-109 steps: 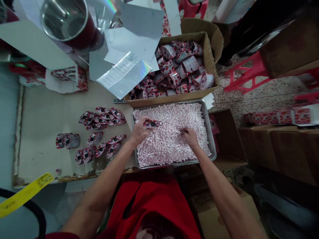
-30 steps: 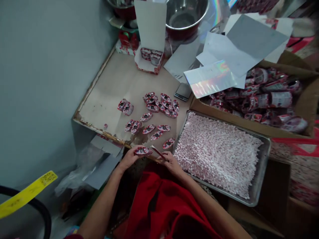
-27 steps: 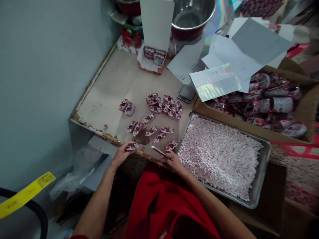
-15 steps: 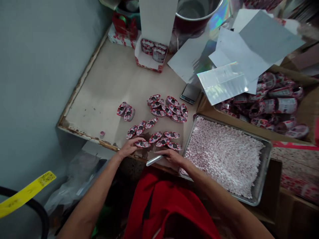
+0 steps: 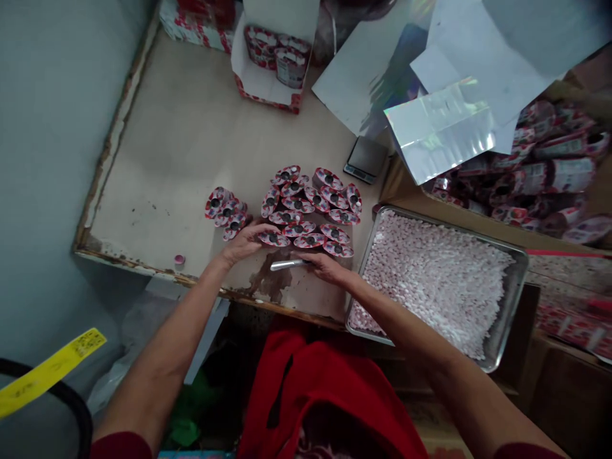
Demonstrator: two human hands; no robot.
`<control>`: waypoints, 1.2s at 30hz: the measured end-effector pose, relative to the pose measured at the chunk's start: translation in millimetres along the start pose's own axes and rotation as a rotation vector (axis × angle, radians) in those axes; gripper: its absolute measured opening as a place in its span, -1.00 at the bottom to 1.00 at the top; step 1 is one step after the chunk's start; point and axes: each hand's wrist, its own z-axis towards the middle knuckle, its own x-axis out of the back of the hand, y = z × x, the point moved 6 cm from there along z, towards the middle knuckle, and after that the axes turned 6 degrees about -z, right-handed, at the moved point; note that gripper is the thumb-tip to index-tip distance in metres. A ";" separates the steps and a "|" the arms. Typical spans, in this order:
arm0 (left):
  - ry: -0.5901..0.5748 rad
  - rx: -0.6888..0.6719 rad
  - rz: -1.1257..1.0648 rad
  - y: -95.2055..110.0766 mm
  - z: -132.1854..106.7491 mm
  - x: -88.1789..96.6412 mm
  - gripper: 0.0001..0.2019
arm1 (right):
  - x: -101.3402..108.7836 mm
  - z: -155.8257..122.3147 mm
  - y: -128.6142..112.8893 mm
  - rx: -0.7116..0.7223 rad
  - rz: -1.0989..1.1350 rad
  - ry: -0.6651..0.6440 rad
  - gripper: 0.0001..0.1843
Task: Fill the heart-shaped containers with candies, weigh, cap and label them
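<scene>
Several small red-and-pink printed packs (image 5: pixel 298 204) with oval tops and dark round openings stand in a cluster on the table. My left hand (image 5: pixel 246 243) reaches against the cluster's near left side, its fingers outstretched and touching the front pack (image 5: pixel 274 238). At the cluster's near edge, my right hand (image 5: pixel 325 264) is closed round a silver metal tool (image 5: pixel 289 264) that points left; its far part is hidden by the hand. Left of the cluster, a smaller group of the same packs (image 5: pixel 226 213) stands just beyond my left hand.
A metal tray (image 5: pixel 519 280) of small white-pink pellets lies at right. Behind it is a cardboard box (image 5: pixel 396 188) of more packs, partly under loose sheets (image 5: pixel 440 127). A small scale (image 5: pixel 367 159) and an open display box (image 5: pixel 268 102) stand farther back. A pink cap-like piece (image 5: pixel 179 259) lies near the table's front edge.
The near packs have moved away from the table's front edge, closer to the others. Both hands have moved forward with them. One more pack stands in the left group. The view has shifted.
</scene>
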 end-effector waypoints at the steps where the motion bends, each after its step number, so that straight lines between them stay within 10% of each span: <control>1: -0.006 -0.014 0.008 5.0 6.4 2.7 -0.52 | 4.0 3.7 2.8 0.006 -0.002 0.022 -0.09; 7: 0.093 -0.038 0.132 18.8 32.0 9.2 -0.58 | 31.2 29.0 8.3 -0.017 0.043 0.133 -0.12; 13: 0.335 -0.064 0.290 26.2 -22.5 -17.9 -0.62 | 6.0 -6.2 -30.9 -0.127 0.145 0.102 -0.48; 19: 0.174 0.033 0.331 7.2 -54.5 -121.2 -0.59 | -17.7 -152.6 -72.5 -0.305 0.096 0.237 -0.40; 23: 0.243 0.029 0.402 2.3 -52.2 -156.4 -0.56 | 48.5 -307.6 -48.8 -0.612 -0.090 0.659 -0.50; 26: 0.311 -0.032 0.580 45.4 -40.2 -160.9 -0.40 | 108.0 -440.8 -31.2 -0.817 -0.400 0.931 -0.60; 29: 0.209 -0.294 0.731 143.4 15.0 -201.9 -0.51 | 146.1 -530.2 -10.0 -1.070 -0.690 0.921 -0.57; 32: 0.024 -0.519 0.806 240.4 128.1 -292.8 -0.85 | 164.5 -549.0 12.4 -1.186 -0.775 0.796 -0.60; 36: -0.059 -0.182 0.965 262.4 305.4 -426.5 -0.63 | 171.5 -512.5 46.0 -1.139 -0.596 0.833 -0.63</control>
